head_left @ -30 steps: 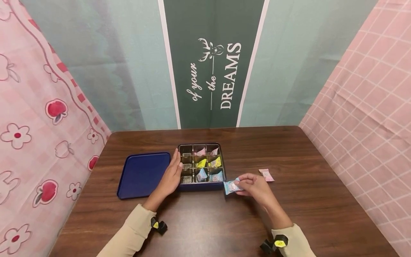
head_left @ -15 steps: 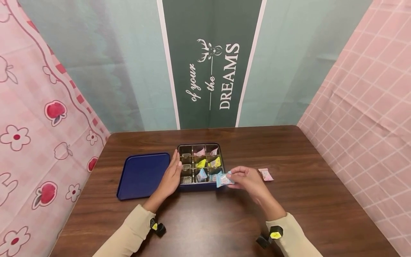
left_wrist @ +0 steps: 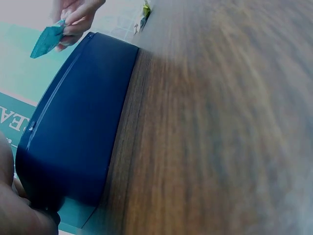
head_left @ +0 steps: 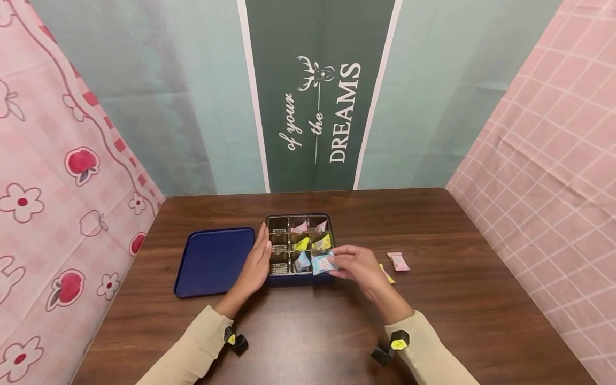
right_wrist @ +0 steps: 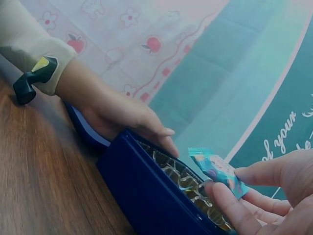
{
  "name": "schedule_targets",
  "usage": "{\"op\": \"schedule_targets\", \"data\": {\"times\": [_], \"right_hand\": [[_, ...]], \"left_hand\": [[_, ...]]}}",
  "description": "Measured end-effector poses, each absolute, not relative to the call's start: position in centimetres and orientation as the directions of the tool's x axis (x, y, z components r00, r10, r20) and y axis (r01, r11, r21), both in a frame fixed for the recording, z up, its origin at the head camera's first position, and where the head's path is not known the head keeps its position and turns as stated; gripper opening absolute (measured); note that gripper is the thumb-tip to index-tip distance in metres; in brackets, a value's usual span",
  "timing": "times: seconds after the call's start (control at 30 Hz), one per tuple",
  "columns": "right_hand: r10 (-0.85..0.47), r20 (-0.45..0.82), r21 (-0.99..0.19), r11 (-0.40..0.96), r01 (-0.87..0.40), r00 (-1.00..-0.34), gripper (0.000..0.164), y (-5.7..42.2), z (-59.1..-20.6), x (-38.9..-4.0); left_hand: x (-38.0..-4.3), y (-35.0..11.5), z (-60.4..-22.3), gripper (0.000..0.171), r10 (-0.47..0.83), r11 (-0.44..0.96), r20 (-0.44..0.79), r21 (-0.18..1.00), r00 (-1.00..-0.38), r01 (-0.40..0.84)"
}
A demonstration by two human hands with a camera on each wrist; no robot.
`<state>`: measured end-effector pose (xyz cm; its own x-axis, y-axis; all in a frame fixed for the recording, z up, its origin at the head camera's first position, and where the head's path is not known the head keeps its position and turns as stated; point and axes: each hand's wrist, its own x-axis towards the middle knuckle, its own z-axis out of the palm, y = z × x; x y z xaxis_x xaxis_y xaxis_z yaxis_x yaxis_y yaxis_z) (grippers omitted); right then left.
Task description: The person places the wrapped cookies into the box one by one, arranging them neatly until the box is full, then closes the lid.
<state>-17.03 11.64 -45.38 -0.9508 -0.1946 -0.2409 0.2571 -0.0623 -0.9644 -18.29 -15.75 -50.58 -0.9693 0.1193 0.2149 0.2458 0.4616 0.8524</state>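
My right hand (head_left: 358, 267) pinches a blue wrapped candy (head_left: 323, 263) between thumb and fingers, over the front right compartment of a dark blue box (head_left: 299, 279). In the right wrist view the same candy (right_wrist: 215, 168) shows above the box rim. My left hand (head_left: 257, 261) rests along the box's left side with its fingers straight. A clear divided insert fills the box. Pink candies (head_left: 299, 227) lie in its back row, yellow candies (head_left: 321, 243) in the middle row and a blue candy (head_left: 302, 261) in the front middle compartment. The left column shows its ridged bottoms.
A flat dark blue lid (head_left: 216, 262) lies on the brown table (head_left: 308, 331) left of the box. To the right are a pink candy (head_left: 398, 261) and a yellow candy (head_left: 387, 274), partly behind the right hand. Curtains stand around the table's back and sides.
My right hand has carried the blue candy leftward from beside the box to over its front right compartment. The yellow candy on the table has come into view. My left hand stays put.
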Motion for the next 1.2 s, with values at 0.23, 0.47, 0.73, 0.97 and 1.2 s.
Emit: {"op": "schedule_targets", "data": {"times": [0.23,0.47,0.73,0.97,1.2], "right_hand": [[-0.184,-0.271,-0.957,-0.053,0.285,-0.945,0.025,10.4,-45.1,-17.6],[-0.178,-0.256,-0.956,-0.098,0.276,-0.950,0.019,9.5,-45.2,-18.1],[-0.151,-0.252,-0.958,-0.100,0.268,-0.956,0.018,8.4,-45.2,-18.5],[-0.126,-0.255,-0.961,-0.077,0.266,-0.959,0.017,7.7,-45.4,-18.7],[-0.154,-0.235,-0.964,-0.092,0.251,-0.960,0.015,6.7,-45.6,-19.0]], "left_hand": [[-18.2,-15.8,-50.5,0.052,0.131,0.444,0.213,0.861,-0.968,0.249],[-18.2,-15.9,-50.5,0.052,0.134,0.443,0.212,0.861,-0.968,0.250],[-18.1,-16.1,-50.3,0.053,0.138,0.435,0.201,0.867,-0.970,0.242],[-18.1,-16.0,-50.6,0.051,0.126,0.428,0.215,0.869,-0.968,0.249],[-18.2,-15.9,-50.7,0.051,0.108,0.437,0.233,0.862,-0.967,0.256]]}}
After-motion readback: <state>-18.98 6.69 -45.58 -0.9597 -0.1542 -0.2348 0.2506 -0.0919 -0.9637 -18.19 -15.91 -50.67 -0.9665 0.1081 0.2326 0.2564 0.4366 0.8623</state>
